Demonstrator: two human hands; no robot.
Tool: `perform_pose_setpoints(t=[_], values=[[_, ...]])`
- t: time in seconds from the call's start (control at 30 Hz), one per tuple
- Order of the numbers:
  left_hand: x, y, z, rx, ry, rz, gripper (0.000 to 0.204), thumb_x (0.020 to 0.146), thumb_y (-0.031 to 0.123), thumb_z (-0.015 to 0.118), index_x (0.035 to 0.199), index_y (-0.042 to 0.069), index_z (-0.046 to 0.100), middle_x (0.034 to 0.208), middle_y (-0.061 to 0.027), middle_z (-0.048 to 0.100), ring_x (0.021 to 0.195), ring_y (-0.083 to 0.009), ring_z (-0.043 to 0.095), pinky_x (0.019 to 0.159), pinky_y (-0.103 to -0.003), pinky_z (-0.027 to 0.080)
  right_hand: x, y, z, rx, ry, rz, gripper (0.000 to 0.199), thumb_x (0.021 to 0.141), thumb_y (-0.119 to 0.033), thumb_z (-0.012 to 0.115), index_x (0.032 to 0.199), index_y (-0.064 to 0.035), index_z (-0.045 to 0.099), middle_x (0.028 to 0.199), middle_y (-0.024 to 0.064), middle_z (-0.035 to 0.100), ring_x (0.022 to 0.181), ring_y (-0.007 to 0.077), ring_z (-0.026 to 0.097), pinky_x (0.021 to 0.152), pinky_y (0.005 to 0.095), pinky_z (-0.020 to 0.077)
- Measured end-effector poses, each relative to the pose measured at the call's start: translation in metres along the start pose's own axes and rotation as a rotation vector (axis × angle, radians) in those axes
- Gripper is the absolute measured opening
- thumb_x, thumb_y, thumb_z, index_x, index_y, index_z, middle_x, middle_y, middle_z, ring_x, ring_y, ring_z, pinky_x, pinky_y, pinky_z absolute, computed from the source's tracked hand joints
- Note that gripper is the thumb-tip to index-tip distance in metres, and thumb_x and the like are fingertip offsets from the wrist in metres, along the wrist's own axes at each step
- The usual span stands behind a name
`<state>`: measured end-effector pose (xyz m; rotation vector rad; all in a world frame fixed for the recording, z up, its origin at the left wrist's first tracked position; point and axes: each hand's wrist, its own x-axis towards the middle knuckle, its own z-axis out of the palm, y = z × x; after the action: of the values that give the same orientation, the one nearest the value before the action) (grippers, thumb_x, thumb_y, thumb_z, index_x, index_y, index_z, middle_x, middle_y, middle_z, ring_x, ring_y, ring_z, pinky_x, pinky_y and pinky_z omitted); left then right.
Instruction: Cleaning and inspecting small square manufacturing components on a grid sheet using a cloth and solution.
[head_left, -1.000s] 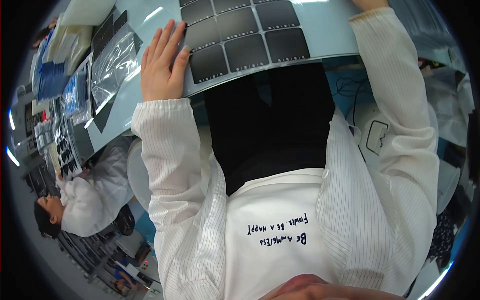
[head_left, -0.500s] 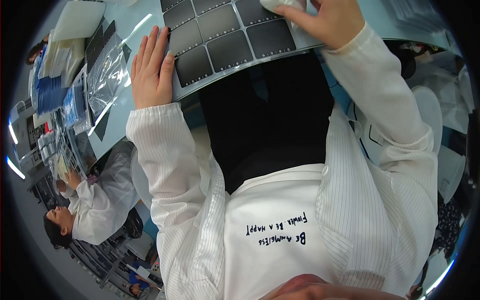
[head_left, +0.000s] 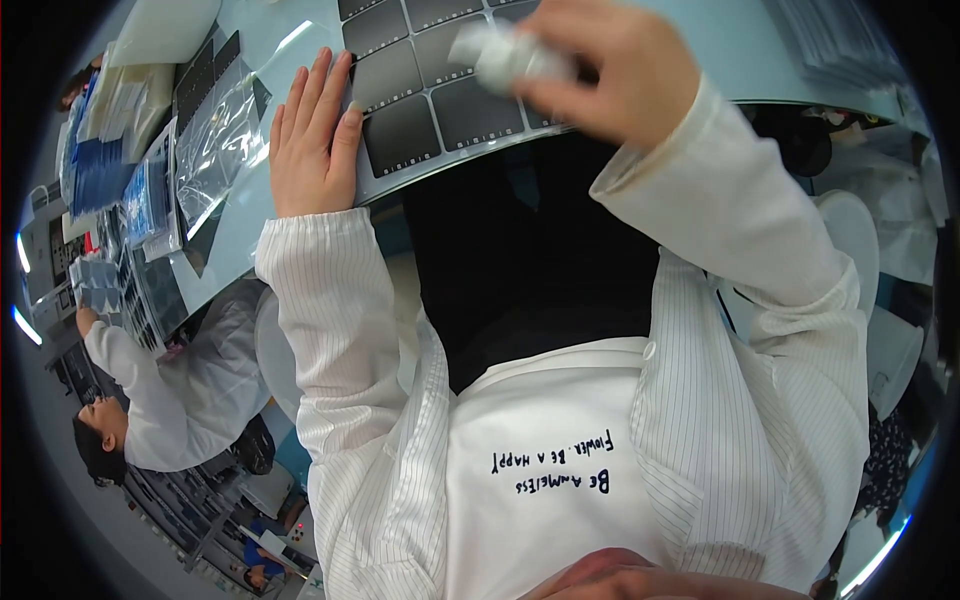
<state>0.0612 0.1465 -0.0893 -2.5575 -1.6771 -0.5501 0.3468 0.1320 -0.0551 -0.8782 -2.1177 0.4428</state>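
A sheet of dark grey rectangular panels [head_left: 403, 137], split by pale lines, lies on the pale blue table [head_left: 262, 95] at its near edge. Flat against the sheet's left border rests my left hand [head_left: 314, 150], fingers stretched out and holding nothing. My right hand [head_left: 632, 72] is closed round a crumpled white cloth [head_left: 503, 58] over the right part of the panels. Motion blurs both the hand and the cloth, and they cover several of the panels. Whether the cloth touches the surface I cannot tell.
Left of my left hand lies a clear plastic bag [head_left: 215, 150], beside stacks of blue and cream packets [head_left: 105, 150]. Stacked clear sheets [head_left: 835, 45] stand at the far right. A co-worker in a white coat [head_left: 190, 400] sits at the left, hand raised to a rack.
My right hand has swept left and slightly nearer with the cloth, across the panels. The left hand stays pressed in place. At the left, the co-worker's arm has reached farther out.
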Motion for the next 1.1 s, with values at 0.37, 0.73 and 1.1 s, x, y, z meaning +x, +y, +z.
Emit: perform_pose_setpoints(t=[0.37,0.73,1.1], values=[[0.003,0.014,-0.008,0.001,-0.026,-0.022,0.046,0.098,0.034,0.038,0.142,0.023,0.041,0.149,-0.0007,0.038,0.140,-0.0238,0.030,0.114,-0.043,0.019,-0.001,0.032,-0.023,-0.095,-0.079,0.050,0.030,0.071,-0.011,0.076,0.097,-0.0008,0.066,0.082,0.0088,0.060,0.063,0.0222,0.059,0.058,0.0295,0.0490],[0.007,0.025,-0.018,-0.011,-0.064,-0.053,0.048,0.095,0.031,0.044,0.142,0.020,0.042,0.148,-0.0048,0.038,0.138,-0.0277,0.032,0.112,-0.045,0.020,0.027,0.001,-0.007,-0.076,-0.327,-0.120,0.033,0.068,-0.016,0.078,0.095,-0.0045,0.063,0.083,0.0069,0.058,0.063,0.0249,0.061,0.056,0.0334,0.0501],[0.011,0.029,-0.030,-0.078,-0.096,-0.059,0.048,0.091,0.029,0.051,0.138,0.015,0.048,0.145,-0.0061,0.043,0.136,-0.0297,0.035,0.111,-0.045,0.021,0.046,0.158,-0.096,-0.777,0.170,0.390,0.050,0.082,-0.038,0.070,0.118,-0.0044,0.062,0.094,0.0054,0.062,0.063,0.0146,0.053,0.061,0.0300,0.0464]])
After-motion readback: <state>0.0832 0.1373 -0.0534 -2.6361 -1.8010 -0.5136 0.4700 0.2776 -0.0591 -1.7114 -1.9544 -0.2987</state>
